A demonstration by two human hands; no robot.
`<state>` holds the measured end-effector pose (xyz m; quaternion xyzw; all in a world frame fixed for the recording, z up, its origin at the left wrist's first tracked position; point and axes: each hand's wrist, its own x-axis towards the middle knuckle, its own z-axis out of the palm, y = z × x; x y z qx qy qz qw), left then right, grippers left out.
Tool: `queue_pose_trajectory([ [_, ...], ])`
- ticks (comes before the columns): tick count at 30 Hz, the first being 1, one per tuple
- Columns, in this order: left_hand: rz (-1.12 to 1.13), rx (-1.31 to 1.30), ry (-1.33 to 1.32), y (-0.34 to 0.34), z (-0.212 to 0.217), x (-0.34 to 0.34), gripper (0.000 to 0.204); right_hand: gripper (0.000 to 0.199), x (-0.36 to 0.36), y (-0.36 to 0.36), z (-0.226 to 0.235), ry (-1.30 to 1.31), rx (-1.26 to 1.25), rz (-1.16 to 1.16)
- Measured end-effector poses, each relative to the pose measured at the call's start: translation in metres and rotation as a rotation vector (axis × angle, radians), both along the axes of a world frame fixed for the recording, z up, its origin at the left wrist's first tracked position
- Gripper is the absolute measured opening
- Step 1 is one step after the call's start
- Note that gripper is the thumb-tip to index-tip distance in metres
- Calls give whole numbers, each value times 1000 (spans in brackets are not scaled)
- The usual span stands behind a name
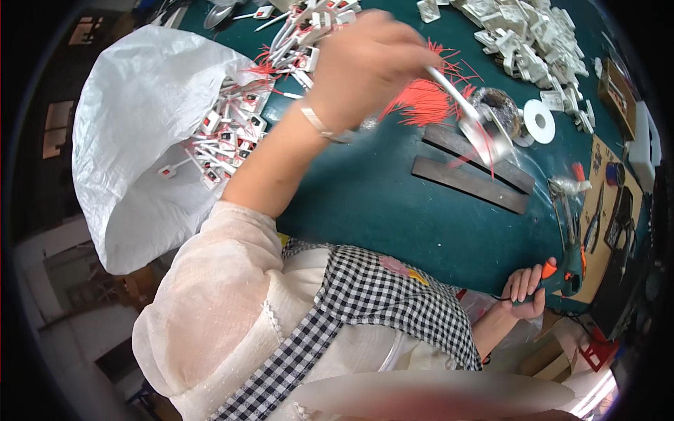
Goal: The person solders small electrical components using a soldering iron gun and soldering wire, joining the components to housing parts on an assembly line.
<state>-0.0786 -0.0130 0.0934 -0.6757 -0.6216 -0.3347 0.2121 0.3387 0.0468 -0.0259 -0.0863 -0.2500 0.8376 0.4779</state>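
Note:
My left hand (372, 67) is raised over the table, fingers closed on the end of a white stick-like part (453, 93). Its white square head, blurred by motion, dangles thin red wires above two dark metal bars (470, 184). At the table's right front edge, my right hand (525, 291) wraps round a soldering iron (547, 269) with an orange and dark green handle. The iron's tip is not clear to see. Just behind the left hand lies a heap of cut red wires (423, 102).
A white sack (140, 105) on the left holds several similar white parts (228, 144). More white housings (526, 35) pile at the far right. A solder spool (539, 123) lies near the bars. Hand tools (597, 217) rest on a board at right.

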Motion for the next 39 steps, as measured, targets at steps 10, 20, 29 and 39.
queue_pose_trajectory([
  [10,640,-589,-593,-127,-20,-134,20,60,-2,6,-1,-39,-11,-7],
  [20,347,-626,-619,-140,-63,-141,26,57,-3,3,2,-29,-30,-26],
  [29,684,-980,-166,-202,-33,-98,17,58,-2,7,2,-30,-38,8],
  [39,444,-623,-516,-193,-13,-81,16,60,-3,5,3,-45,-22,-20],
])
